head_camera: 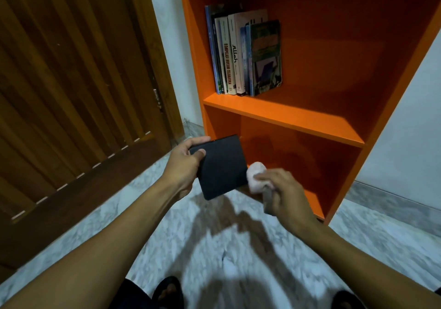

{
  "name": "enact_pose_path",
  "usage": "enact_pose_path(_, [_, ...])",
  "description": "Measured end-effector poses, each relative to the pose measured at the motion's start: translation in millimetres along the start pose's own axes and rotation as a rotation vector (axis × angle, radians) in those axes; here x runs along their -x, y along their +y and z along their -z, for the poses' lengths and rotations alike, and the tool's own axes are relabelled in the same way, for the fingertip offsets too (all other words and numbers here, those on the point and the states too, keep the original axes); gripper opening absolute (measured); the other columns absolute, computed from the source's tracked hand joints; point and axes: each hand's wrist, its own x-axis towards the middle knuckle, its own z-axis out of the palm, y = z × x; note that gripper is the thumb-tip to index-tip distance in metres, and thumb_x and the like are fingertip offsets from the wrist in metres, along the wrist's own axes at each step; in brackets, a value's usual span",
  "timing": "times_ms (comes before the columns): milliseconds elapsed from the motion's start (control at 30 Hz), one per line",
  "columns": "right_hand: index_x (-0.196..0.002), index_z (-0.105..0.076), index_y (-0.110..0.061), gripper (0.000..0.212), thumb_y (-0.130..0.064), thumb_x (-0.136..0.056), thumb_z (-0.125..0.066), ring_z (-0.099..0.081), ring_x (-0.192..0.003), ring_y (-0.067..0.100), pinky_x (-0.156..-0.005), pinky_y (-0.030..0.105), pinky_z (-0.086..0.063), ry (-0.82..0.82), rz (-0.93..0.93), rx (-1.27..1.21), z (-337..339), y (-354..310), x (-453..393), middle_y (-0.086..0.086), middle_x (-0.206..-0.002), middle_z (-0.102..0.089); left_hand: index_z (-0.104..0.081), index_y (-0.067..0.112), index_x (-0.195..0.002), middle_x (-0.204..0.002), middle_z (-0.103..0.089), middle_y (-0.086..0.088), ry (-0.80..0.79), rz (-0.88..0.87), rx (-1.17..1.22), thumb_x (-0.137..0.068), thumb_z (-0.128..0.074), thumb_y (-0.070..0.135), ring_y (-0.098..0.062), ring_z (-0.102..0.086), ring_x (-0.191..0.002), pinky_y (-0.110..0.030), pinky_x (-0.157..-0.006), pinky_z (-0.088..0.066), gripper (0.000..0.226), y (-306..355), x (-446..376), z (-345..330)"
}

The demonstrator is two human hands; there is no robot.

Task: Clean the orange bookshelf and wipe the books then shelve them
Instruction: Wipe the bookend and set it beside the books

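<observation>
Marbled grey floor (167, 213) is filling the near part of the scene, with two dark sandals showing at the bottom edge, the left sandal (168, 292) in fuller view and the right sandal (346, 300) cut off by the frame. Two bare forearms are reaching forward above the floor. One left hand (185, 165) is holding one black book (220, 166) by its left edge, thumb lying on the cover and fingers curling behind, so its grip is closing firmly around the book. One right hand (284, 193) is sitting just right of the book, its grip bunching one pale cloth (256, 177) between thumb and fingers; the cloth is touching the book's right edge. A grey tail of the cloth is hanging below the hand, blurred. Beyond the hands, one orange bookshelf (286, 117) is standing against a white wall (405, 129), its top and right side cut off. Two compartments are showing; the lower one is lying behind the held book. On the upper shelf, a row of roughly seven upright books (243, 53) is leaning at the left; the thinnest spines are hard to count. Far left, one brown slatted wooden door (71, 93) is standing.
</observation>
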Motion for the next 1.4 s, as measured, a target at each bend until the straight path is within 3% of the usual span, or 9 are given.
enact_pose_path(167, [-0.128, -0.062, -0.018, 0.054, 0.009, -0.087, -0.039, -0.053, -0.124, 0.010, -0.106, 0.031, -0.041, 0.176, -0.133, -0.149, 23, -30, -47, -0.006, -0.132, -0.061, -0.064, 0.006, -0.118, -0.097, -0.068, -0.002, -0.078, -0.008, -0.024, -0.098, -0.049, -0.006, -0.014, -0.067, -0.080, -0.024, -0.060, -0.054, 0.028, -3, 5, -3])
enact_pose_path(400, [-0.149, -0.043, -0.023, 0.075, 0.013, -0.084, -0.048, -0.008, -0.153, 0.028, -0.120, 0.054, -0.016, -0.158, 0.081, 0.193, -14, -32, -51, 0.001, -0.162, -0.025, -0.064, 0.002, -0.120, -0.111, -0.068, -0.021, -0.047, 0.058, 0.234, -0.097, -0.046, -0.009, -0.029, -0.067, -0.089, -0.037, -0.075, -0.057, 0.031, 4, 2, -18])
enact_pose_path(533, [-0.145, -0.048, -0.017, 0.088, 0.023, -0.068, -0.034, -0.017, -0.151, 0.028, -0.120, 0.040, -0.016, -0.154, 0.117, 0.153, -22, -16, -14, 0.004, -0.158, -0.033, -0.063, 0.003, -0.122, -0.110, -0.069, -0.018, 0.078, 0.114, 0.375, -0.097, -0.044, -0.009, -0.031, -0.069, -0.094, -0.039, -0.079, -0.059, 0.033, 10, -11, -1])
enact_pose_path(767, [-0.101, -0.067, -0.015, 0.040, -0.001, -0.082, -0.035, -0.053, -0.095, -0.005, -0.084, 0.013, -0.040, -0.039, -0.189, -0.146, -11, -13, -7, -0.008, -0.101, -0.063, -0.063, 0.009, -0.121, -0.107, -0.064, -0.008, 0.092, -0.040, 0.109, -0.101, -0.048, -0.001, -0.024, -0.064, -0.092, -0.035, -0.071, -0.055, 0.027, 6, -11, 10])
enact_pose_path(867, [-0.118, -0.059, -0.021, 0.037, 0.004, -0.099, -0.039, -0.063, -0.086, 0.003, -0.079, 0.029, -0.049, -0.126, -0.527, -0.346, 1, -8, -11, -0.002, -0.103, -0.066, -0.064, 0.014, -0.117, -0.111, -0.064, -0.005, 0.049, -0.126, -0.060, -0.101, -0.049, 0.001, -0.021, -0.063, -0.098, -0.029, -0.070, -0.055, 0.025, 3, -8, 13])
enact_pose_path(1033, [-0.126, -0.056, -0.020, 0.023, -0.020, -0.103, -0.050, -0.052, -0.062, 0.048, -0.049, 0.044, -0.041, -0.181, -0.818, -0.445, 13, -16, -21, 0.035, -0.085, -0.055, -0.065, 0.025, -0.113, -0.117, -0.063, 0.003, -0.065, -0.261, -0.287, -0.102, -0.048, 0.007, -0.018, -0.062, -0.105, -0.028, -0.074, -0.056, 0.027, -5, -3, 13])
enact_pose_path(1167, [-0.112, -0.060, -0.023, 0.015, -0.032, -0.102, -0.053, -0.040, -0.045, 0.023, -0.046, 0.031, -0.036, -0.249, -0.746, -0.495, 15, -16, -28, 0.015, -0.063, -0.049, -0.064, 0.027, -0.114, -0.114, -0.064, 0.008, -0.133, -0.456, -0.592, -0.102, -0.047, 0.011, -0.011, -0.059, -0.102, -0.009, -0.068, -0.045, 0.026, -10, 5, 12])
enact_pose_path(1300, [-0.093, -0.045, -0.012, 0.011, -0.009, -0.104, -0.044, -0.026, -0.042, 0.020, -0.048, 0.037, -0.028, -0.434, -0.761, -0.419, -1, 8, -14, 0.013, -0.057, -0.034, -0.063, 0.024, -0.117, -0.114, -0.063, 0.008, -0.140, -0.547, -0.675, -0.103, -0.047, 0.011, -0.010, -0.058, -0.100, -0.006, -0.066, -0.042, 0.025, -7, 10, 10])
enact_pose_path(1400, [-0.113, -0.051, -0.013, 0.014, -0.006, -0.104, -0.043, -0.032, -0.045, 0.020, -0.047, 0.034, -0.030, -0.560, -0.873, -0.292, -34, 37, 18, 0.015, -0.063, -0.046, -0.063, 0.022, -0.118, -0.113, -0.063, 0.009, -0.163, -0.582, -0.690, -0.102, -0.048, 0.010, -0.008, -0.057, -0.102, -0.003, -0.070, -0.041, 0.025, -7, 15, 9])
